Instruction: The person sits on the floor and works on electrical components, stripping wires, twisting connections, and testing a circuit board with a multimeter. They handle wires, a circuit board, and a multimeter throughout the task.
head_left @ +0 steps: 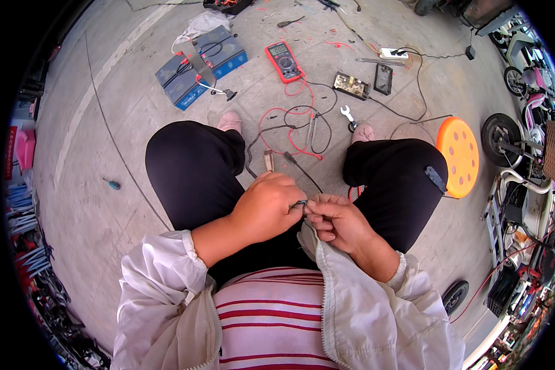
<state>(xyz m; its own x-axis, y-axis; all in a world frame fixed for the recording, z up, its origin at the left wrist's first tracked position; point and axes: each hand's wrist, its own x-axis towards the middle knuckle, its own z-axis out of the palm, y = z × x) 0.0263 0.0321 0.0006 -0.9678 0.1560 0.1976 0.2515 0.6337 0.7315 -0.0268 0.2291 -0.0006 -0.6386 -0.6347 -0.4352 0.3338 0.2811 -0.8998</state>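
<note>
- A thin blue-black wire end (301, 202) is between the person's two hands, well nearer the body than the red-and-grey handheld multimeter (284, 63). Only a short stretch shows; the rest is covered.
- It will likely handle as light, soft and bendy, its covering perhaps a little slippery; any bare strands would be fragile. The likely best hold is a close pinch on either side of the short visible stretch.
- The left hand (266, 200) has its fingers curled almost fully closed around the wire, which pokes out at the index side.
- The right hand (339, 221) seems to pinch the wire's other side with thumb and index finger, no clear gap between them; its remaining fingers curl loosely.
- Just beyond the hands, on the near side of the multimeter, a black moulded cable plug (290, 158) lies on the grey concrete floor (129, 209).
- To the right of the multimeter and nearer the person stands a round orange stool with paler spots (457, 158); a silver open-ended metal wrench (346, 113) lies between them.
- Right of the multimeter and slightly nearer is an open black case with a pale-coated circuit board (351, 85).
- Left of the multimeter sit two blue box-shaped batteries with grey tops (220, 52); a white power strip (393, 53) lies well to its right.
</note>
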